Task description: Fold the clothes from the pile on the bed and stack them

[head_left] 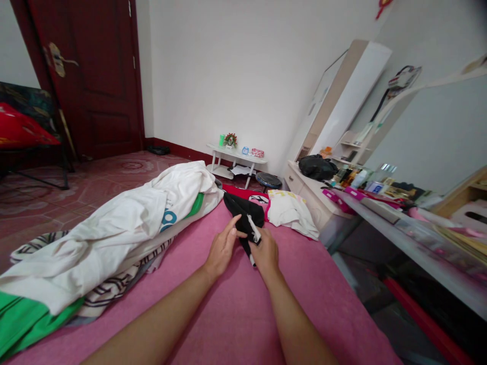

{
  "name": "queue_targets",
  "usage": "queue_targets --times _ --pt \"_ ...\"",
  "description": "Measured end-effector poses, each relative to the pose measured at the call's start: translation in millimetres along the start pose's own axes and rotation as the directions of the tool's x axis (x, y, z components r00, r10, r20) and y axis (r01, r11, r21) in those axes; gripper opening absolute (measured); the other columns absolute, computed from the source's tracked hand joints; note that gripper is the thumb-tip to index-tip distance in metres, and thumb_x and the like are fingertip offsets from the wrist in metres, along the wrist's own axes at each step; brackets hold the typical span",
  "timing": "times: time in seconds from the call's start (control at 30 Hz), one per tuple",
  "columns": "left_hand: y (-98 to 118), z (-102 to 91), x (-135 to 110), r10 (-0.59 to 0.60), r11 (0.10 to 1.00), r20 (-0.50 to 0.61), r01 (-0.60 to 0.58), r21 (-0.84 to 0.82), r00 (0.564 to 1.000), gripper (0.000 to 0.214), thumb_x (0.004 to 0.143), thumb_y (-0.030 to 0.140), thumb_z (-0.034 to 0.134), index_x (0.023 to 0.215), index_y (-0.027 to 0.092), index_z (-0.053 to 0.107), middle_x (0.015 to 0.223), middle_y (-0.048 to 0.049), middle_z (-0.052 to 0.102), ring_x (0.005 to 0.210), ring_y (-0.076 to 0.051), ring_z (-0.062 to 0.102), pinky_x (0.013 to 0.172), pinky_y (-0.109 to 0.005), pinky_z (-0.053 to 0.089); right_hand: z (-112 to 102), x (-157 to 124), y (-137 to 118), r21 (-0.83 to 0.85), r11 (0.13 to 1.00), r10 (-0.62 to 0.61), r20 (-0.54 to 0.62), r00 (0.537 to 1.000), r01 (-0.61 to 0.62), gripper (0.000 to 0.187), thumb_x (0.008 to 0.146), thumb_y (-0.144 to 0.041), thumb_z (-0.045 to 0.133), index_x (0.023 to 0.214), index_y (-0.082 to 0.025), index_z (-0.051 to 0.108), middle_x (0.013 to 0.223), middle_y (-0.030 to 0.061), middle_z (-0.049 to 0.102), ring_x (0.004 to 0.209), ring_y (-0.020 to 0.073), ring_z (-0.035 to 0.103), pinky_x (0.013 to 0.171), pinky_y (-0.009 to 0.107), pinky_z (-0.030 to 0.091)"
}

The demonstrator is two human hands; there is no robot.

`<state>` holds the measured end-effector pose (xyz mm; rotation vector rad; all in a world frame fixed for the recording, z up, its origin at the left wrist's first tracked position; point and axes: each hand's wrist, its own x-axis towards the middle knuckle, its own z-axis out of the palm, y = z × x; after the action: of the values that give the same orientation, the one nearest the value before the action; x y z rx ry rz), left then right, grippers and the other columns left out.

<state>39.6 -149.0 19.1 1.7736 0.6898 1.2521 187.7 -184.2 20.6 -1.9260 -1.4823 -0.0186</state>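
Observation:
A black garment (245, 212) with a white strip lies bunched on the pink bed cover (239, 314) ahead of me. My right hand (266, 249) is closed on its near edge, by the white strip. Beside it, my left hand (225, 244) has its fingers stretched out, the tips at the garment's left side; whether they press on the cloth I cannot tell. Just beyond lie a white garment (291, 213) with a yellow print and a red and pink cloth (243, 192).
A long heap of white clothes (125, 218) runs along the left side, with a green cloth (30, 319) at its near end. A dressing table (319, 195) and a cluttered glass-topped desk (411, 243) stand at the right. A low white table (236, 153) is by the far wall.

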Motion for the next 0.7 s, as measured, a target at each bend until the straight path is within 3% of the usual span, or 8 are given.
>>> queue_targets --times 0.1,0.2,0.33,0.43,0.57,0.63,0.7 --pt "-9.7 0.5 1.2 -0.056 0.998 -0.064 0.058 0.031 0.996 0.050 0.097 0.043 0.025 0.137 0.016 0.039 0.095 -0.0054 0.071 0.093 -0.018 0.064 0.097 -0.036 0.041 -0.8 6.6 15.6 0.344 0.938 0.101 -0.153 0.983 -0.043 0.030 0.082 -0.032 0.050 0.103 -0.016 0.062 0.095 0.0098 0.068 0.091 0.0227 0.063 0.081 0.031 0.049" --pt "-16.3 0.2 2.1 -0.091 0.994 -0.056 0.094 0.057 0.994 0.049 0.097 0.044 0.026 0.135 0.016 0.040 0.089 -0.0046 0.070 0.092 -0.018 0.065 0.094 -0.035 0.042 -16.4 23.2 25.8 0.507 0.862 0.227 -0.333 0.915 -0.029 0.038 0.080 -0.040 0.055 0.103 -0.011 0.061 0.099 0.0132 0.068 0.093 0.0227 0.063 0.084 0.032 0.049" --pt "-17.4 3.2 3.0 -0.116 0.986 0.005 0.115 0.118 0.993 0.051 0.096 0.045 0.029 0.138 0.018 0.037 0.087 -0.0034 0.070 0.092 -0.020 0.064 0.091 -0.034 0.042 -57.1 72.7 42.9 0.387 0.917 0.166 -0.590 0.790 0.096 0.043 0.078 -0.041 0.055 0.106 -0.008 0.060 0.102 0.0149 0.066 0.094 0.0222 0.061 0.085 0.033 0.047" --pt "-16.5 6.1 4.1 -0.137 0.978 0.044 0.128 0.168 0.990 0.052 0.095 0.045 0.029 0.140 0.018 0.034 0.088 -0.0036 0.070 0.092 -0.020 0.064 0.089 -0.033 0.042 -92.5 119.9 59.6 0.110 0.992 0.031 -0.646 0.762 0.053 0.040 0.077 -0.036 0.054 0.106 -0.009 0.061 0.101 0.0146 0.064 0.093 0.0231 0.060 0.084 0.033 0.045" --pt "-19.6 8.0 6.9 -0.167 0.967 0.050 0.153 0.202 0.985 0.053 0.095 0.046 0.029 0.140 0.019 0.033 0.089 -0.0041 0.069 0.095 -0.021 0.062 0.090 -0.033 0.041 -114.7 163.2 86.2 -0.217 0.971 -0.039 -0.567 0.822 -0.103 0.038 0.076 -0.032 0.055 0.109 -0.014 0.064 0.108 0.0135 0.062 0.100 0.0260 0.057 0.084 0.035 0.042" --pt "-22.5 8.4 8.3 -0.183 0.966 0.032 0.174 0.191 0.983 0.054 0.095 0.048 0.029 0.140 0.019 0.031 0.091 -0.0048 0.069 0.095 -0.022 0.062 0.089 -0.034 0.042 -109.5 170.9 102.8 -0.206 0.963 0.063 -0.446 0.893 -0.171 0.037 0.071 -0.034 0.061 0.103 -0.016 0.067 0.103 0.0116 0.064 0.096 0.0258 0.059 0.080 0.035 0.043" --pt "-25.5 9.0 9.2 -0.194 0.967 0.018 0.188 0.170 0.981 0.056 0.094 0.049 0.028 0.141 0.018 0.030 0.093 -0.0056 0.068 0.094 -0.022 0.062 0.088 -0.035 0.042 -98.0 170.9 120.7 -0.114 0.961 0.211 -0.290 0.933 -0.253 0.037 0.062 -0.038 0.071 0.089 -0.014 0.070 0.087 0.0100 0.067 0.085 0.0249 0.062 0.074 0.033 0.046"
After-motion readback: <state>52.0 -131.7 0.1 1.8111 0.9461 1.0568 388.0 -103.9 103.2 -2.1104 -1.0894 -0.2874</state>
